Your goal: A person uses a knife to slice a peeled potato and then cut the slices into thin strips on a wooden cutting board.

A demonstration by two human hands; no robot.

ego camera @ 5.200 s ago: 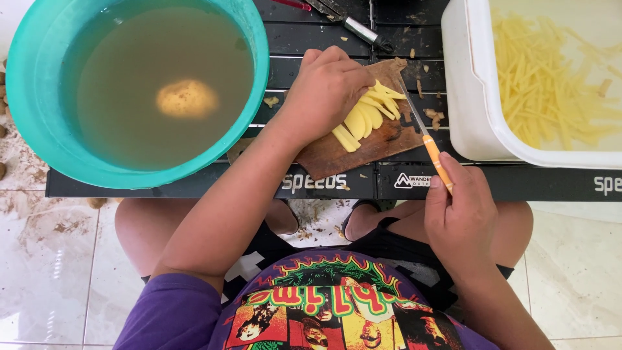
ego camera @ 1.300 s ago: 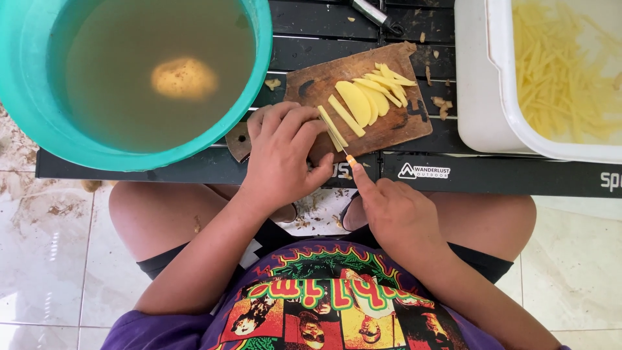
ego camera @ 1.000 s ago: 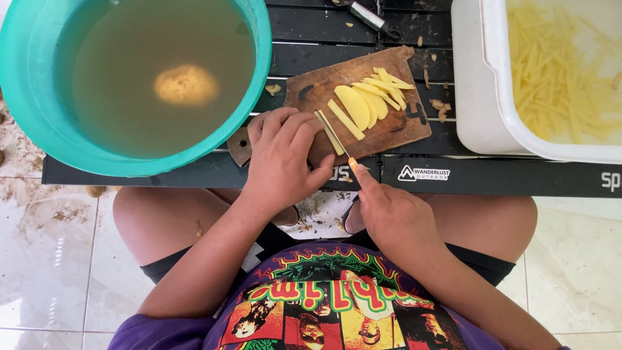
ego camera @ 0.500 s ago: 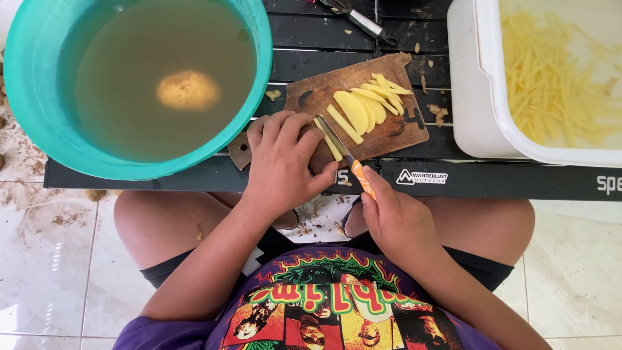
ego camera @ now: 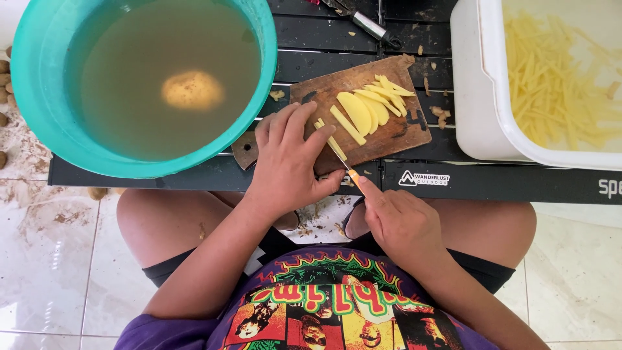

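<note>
My left hand (ego camera: 288, 165) lies flat on the near end of a small wooden cutting board (ego camera: 395, 133), its fingers pressing on a potato piece (ego camera: 332, 140). My right hand (ego camera: 398, 220) grips a knife with an orange handle (ego camera: 354, 181); its thin blade points up to the potato piece beside my left fingertips. Yellow potato slices and sticks (ego camera: 366, 107) lie fanned across the middle of the board.
A teal basin (ego camera: 39, 123) of cloudy water holds a whole potato (ego camera: 192, 89) at the left. A white tub (ego camera: 476, 110) at the right holds several cut potato sticks. A peeler (ego camera: 366, 26) lies at the back of the black slatted table (ego camera: 505, 185). My knees are under the table's front edge.
My left hand slid from the middle of the board to its near end. My right hand came in close with the knife, and the blade now rests at the potato piece.
</note>
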